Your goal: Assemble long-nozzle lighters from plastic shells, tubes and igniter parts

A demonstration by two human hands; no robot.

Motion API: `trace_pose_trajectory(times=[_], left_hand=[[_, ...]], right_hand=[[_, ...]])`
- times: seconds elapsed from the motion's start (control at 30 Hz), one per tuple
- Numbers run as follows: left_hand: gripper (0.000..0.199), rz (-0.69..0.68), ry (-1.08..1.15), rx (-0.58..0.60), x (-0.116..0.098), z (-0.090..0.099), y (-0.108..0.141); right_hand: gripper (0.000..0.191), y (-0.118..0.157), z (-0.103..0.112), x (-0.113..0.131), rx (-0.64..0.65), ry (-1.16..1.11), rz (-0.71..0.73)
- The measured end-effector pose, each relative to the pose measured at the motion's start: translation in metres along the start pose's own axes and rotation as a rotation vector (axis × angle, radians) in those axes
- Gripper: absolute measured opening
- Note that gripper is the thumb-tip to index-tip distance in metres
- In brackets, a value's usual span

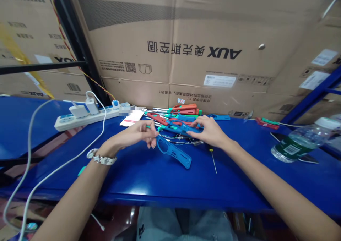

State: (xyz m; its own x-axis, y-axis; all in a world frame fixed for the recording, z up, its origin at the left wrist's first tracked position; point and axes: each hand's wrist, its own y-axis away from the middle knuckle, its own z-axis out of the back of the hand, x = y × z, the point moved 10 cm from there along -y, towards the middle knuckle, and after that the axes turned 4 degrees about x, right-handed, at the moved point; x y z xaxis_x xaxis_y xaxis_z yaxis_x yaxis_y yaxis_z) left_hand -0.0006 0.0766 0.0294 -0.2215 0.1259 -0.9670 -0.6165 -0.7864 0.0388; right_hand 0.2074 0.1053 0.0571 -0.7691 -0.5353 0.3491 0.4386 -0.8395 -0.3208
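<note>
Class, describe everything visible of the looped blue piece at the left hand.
The blue piece is long and looks like plastic. A large loop opens at one end; a slot-like marking runs along the body. It slants down rightward, its looped end held by the left hand. Whether it touches the blue table is unclear.

One left hand point(146, 132) and one right hand point(209, 130) make two hands, and there are one wristband point(105, 160), one bottle point(297, 146), one power strip point(76, 124) with three plugs point(78, 111), one white card point(134, 116) and one yellow-topped screwdriver point(214, 161). One blue plastic shell point(176, 153) stands out before the pile, where the lighters point(183, 108) overlap too much for a sure count
</note>
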Motion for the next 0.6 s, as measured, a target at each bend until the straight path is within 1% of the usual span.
trace_pose_trajectory(times=[0.07,0.17,0.27,0.33,0.37,0.43,0.5,0.6], left_hand=[[0.035,0.05,0.019,0.049,0.01,-0.011,-0.004],[0.038,0.116,0.038,0.082,0.027,-0.02,-0.007],[0.036,0.171,-0.056,0.076,0.042,-0.019,-0.008],[0.031,0.188,-0.184,0.033,0.046,-0.014,-0.008],[0.028,0.188,-0.26,0.001,0.045,-0.011,-0.008],[0.025,0.152,-0.41,-0.071,0.037,-0.005,-0.009],[0.026,0.068,-0.524,-0.141,0.023,0.0,-0.009],[0.029,-0.077,-0.604,-0.265,0.003,0.01,-0.007]], right_hand=[[0.018,-0.013,0.001,-0.014,-0.031,0.02,-0.039],[0.019,-0.03,-0.011,-0.021,-0.021,0.035,-0.035],[0.021,-0.039,-0.021,-0.024,-0.017,0.014,-0.023],[0.021,-0.04,-0.022,-0.025,-0.023,0.022,-0.02],[0.022,-0.04,-0.022,-0.025,-0.028,0.03,-0.021],[0.025,-0.038,-0.02,-0.025,-0.041,0.04,-0.027],[0.031,-0.034,-0.017,-0.024,-0.063,0.04,-0.032],[0.034,-0.024,-0.01,-0.016,-0.126,0.035,-0.013]])
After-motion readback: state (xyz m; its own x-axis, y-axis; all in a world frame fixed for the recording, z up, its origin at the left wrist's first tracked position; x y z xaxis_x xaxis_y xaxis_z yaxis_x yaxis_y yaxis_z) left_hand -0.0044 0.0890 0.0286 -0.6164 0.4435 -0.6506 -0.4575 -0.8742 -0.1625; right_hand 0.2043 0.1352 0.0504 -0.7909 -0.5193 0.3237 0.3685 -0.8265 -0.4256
